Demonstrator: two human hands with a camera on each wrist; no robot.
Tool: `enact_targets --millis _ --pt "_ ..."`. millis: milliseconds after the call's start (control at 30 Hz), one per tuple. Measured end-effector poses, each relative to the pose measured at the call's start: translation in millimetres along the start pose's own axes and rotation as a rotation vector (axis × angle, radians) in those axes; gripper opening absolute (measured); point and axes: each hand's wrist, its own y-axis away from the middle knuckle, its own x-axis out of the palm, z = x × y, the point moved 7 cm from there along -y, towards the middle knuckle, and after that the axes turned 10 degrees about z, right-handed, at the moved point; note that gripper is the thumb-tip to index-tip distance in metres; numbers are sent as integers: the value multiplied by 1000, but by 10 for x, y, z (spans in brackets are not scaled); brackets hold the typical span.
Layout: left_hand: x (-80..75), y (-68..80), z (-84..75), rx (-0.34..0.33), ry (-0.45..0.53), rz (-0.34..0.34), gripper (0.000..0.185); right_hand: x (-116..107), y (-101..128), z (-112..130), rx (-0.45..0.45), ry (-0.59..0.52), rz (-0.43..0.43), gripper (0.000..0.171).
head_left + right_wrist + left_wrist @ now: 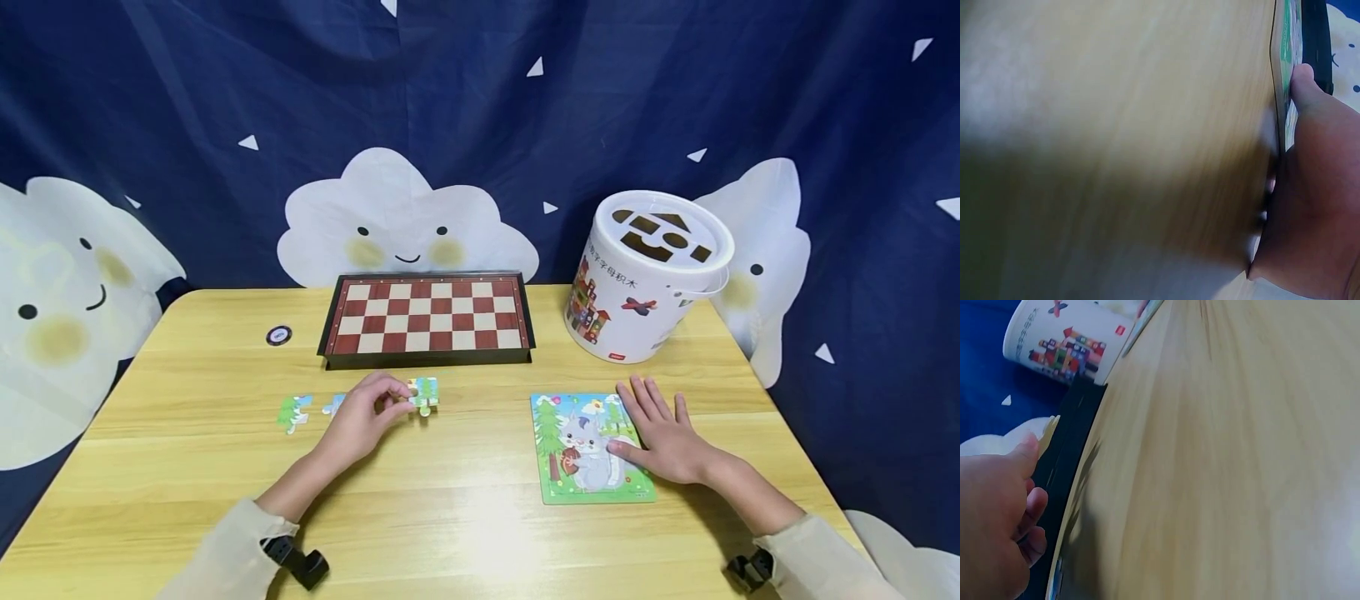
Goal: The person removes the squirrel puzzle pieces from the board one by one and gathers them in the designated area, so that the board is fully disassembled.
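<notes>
My left hand pinches a jigsaw puzzle piece with blue and green print between thumb and fingers, held up off the table. In the left wrist view the same piece shows edge-on at the thumb tip. A second puzzle piece, green with trees, lies to the left of that hand, and a third, bluish piece is partly hidden behind it. My right hand lies flat with fingers spread, its thumb on the squirrel puzzle board and its palm along the board's right edge.
A folded chessboard stands at the back middle, just beyond the left hand. Right of it is a white bucket with shaped holes in its lid. A dark round chip lies at the back left. A dark blue curtain hangs behind the table.
</notes>
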Motion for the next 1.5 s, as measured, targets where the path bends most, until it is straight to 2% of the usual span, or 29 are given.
enact_targets --millis 333,500,700,933,1100,1267,1367,1500 --pt "-223 184 215 -20 -118 -38 14 80 -29 -100 23 23 24 96" --pt "-228 210 254 -41 -128 -15 13 26 -7 -26 14 19 10 94" --pt "-220 198 275 -71 -161 -6 12 -3 3 19 36 23 40 94" --pt "-244 201 329 -115 -182 13 17 37 -7 -30 -10 14 -11 94" --pt "-338 182 289 -97 -167 -13 22 26 -4 -15 -21 3 -17 93" --pt "-412 131 184 -54 -171 -39 20 -20 3 21 35 36 24 94" --pt "-401 72 113 -61 -154 -18 19 -46 2 38 62 67 40 95" --pt "-301 -32 -18 -56 -104 37 18 -79 -10 54 64 74 41 96"
